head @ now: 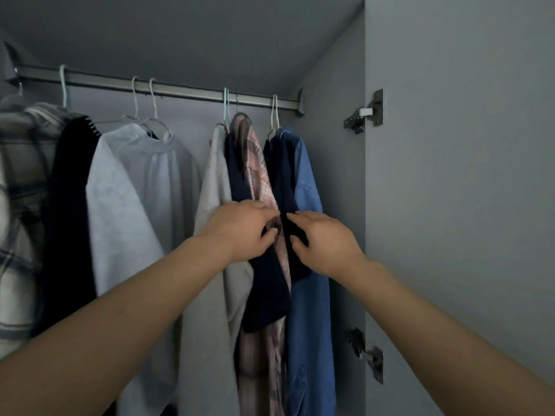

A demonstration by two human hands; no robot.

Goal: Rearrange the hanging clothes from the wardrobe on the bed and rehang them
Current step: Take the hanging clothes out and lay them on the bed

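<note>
Clothes: right cluster on the rail (180, 88), a grey top (214, 175), navy top (237, 172), plaid shirt (258, 175), second navy top (282, 175), denim shirt (307, 187), all hanging long axis vertical.
Left hand (240, 229): on the first navy top and plaid shirt, fingers curled, seemingly pinching cloth; blurred.
Right hand (324, 241): fingers curled onto the second navy top, thumb below; a pinch, I judge.
Key relation: hooks lie well above both hands, so lifting means reaching up; hands equally near.
Around: pale sweatshirt (135, 190), black garment (72, 187) and checked shirt (21, 175) left.
Obstacle: wardrobe side wall (336, 175) just right of the denim shirt; door (450, 175) with hinge (365, 112) near right.
</note>
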